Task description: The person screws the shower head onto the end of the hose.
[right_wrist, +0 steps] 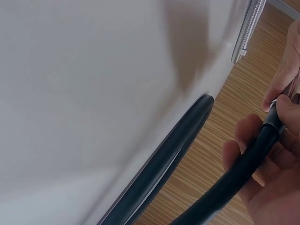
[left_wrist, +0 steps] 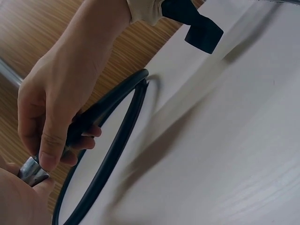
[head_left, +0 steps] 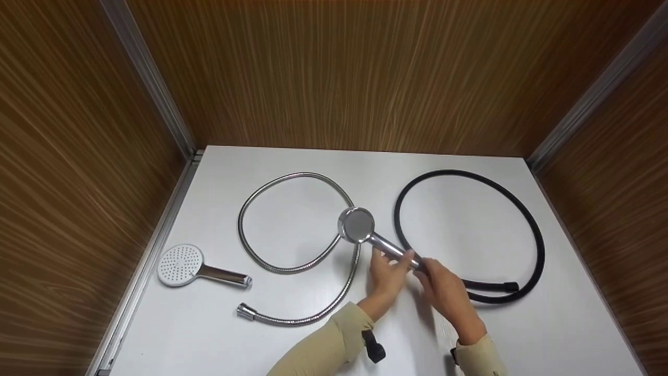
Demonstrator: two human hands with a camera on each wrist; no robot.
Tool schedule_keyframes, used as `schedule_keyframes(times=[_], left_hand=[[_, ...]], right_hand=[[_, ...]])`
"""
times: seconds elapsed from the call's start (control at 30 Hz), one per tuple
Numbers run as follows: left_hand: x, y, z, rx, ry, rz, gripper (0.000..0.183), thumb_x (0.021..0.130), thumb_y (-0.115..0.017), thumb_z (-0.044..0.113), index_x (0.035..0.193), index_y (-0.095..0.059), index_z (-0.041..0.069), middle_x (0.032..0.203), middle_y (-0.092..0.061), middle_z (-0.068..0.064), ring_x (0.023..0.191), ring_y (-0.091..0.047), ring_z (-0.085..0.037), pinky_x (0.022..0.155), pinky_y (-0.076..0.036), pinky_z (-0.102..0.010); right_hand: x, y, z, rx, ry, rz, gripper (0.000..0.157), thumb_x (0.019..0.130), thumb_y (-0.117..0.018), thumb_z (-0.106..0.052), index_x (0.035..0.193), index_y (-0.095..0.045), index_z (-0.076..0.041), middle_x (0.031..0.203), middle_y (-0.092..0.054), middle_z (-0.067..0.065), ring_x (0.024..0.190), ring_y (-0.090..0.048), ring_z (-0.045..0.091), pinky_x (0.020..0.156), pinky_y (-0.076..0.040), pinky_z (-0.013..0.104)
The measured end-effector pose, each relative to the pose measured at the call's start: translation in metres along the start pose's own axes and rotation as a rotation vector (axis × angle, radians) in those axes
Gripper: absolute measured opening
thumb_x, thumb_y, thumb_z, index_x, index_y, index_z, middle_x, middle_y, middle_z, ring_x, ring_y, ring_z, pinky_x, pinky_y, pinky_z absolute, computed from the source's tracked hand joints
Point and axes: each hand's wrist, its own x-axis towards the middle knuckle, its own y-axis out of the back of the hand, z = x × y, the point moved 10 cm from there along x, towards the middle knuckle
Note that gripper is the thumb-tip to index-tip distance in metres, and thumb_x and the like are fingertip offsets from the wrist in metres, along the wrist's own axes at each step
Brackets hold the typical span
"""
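A chrome shower head (head_left: 358, 225) with a round grey face is held above the table by my left hand (head_left: 389, 279), whose fingers and thumb grip its handle. My right hand (head_left: 448, 292) pinches one end of a black shower hose (head_left: 540, 250) at the handle's lower end. In the right wrist view the hose's end nut (right_wrist: 274, 119) meets the handle; whether it is threaded on cannot be seen. The chrome handle end (left_wrist: 33, 172) shows between both hands in the left wrist view. The hose's other end (head_left: 511, 287) lies on the table.
A silver metal hose (head_left: 241, 224) lies looped left of my hands, its cone-shaped connector (head_left: 246, 312) toward the front. Farther left lies a second shower head (head_left: 180, 265) with a white face. Wood-grain panels (head_left: 365, 78) enclose the white table (head_left: 172, 334) at back and sides.
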Motion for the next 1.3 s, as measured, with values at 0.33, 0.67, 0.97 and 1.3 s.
schedule_keyframes(times=[0.33,0.67,0.97,1.3], left_hand=[[-0.0010,0.0009,0.0020,0.026,-0.027,0.000,0.054,0.088,-0.086,0.015,0.133,-0.055,0.009,0.109,-0.076,-0.017,0.079,-0.077,-0.020,0.068,-0.067,-0.028],[-0.0009,0.0009,0.0006,-0.021,-0.011,0.004,0.059,0.087,-0.086,0.012,0.137,-0.054,0.007,0.106,-0.076,-0.017,0.080,-0.076,-0.020,0.071,-0.068,-0.031],[-0.0018,-0.0014,0.0034,-0.008,-0.010,-0.010,0.057,0.088,-0.085,0.014,0.136,-0.055,0.011,0.113,-0.075,-0.018,0.084,-0.077,-0.021,0.074,-0.068,-0.031],[-0.0024,0.0008,0.0027,0.033,-0.014,0.010,0.058,0.087,-0.087,0.016,0.135,-0.056,0.014,0.108,-0.077,-0.016,0.079,-0.076,-0.019,0.070,-0.068,-0.029]], right_hand=[[-0.0016,0.0008,-0.0012,-0.012,0.033,0.035,0.032,0.089,-0.083,-0.004,0.116,-0.065,-0.002,0.088,-0.068,0.005,0.069,-0.056,0.012,0.058,-0.053,0.031],[-0.0016,0.0025,-0.0037,0.000,0.044,0.030,0.029,0.092,-0.080,-0.004,0.118,-0.068,-0.002,0.091,-0.068,0.004,0.072,-0.058,0.012,0.061,-0.055,0.030],[-0.0011,0.0030,-0.0026,-0.004,0.007,-0.011,0.028,0.097,-0.076,-0.008,0.123,-0.069,-0.001,0.094,-0.070,0.005,0.074,-0.058,0.013,0.063,-0.055,0.034],[0.0000,0.0008,-0.0008,0.003,-0.002,-0.010,0.033,0.092,-0.080,-0.002,0.121,-0.064,0.000,0.096,-0.073,0.011,0.076,-0.067,0.019,0.065,-0.060,0.039]])
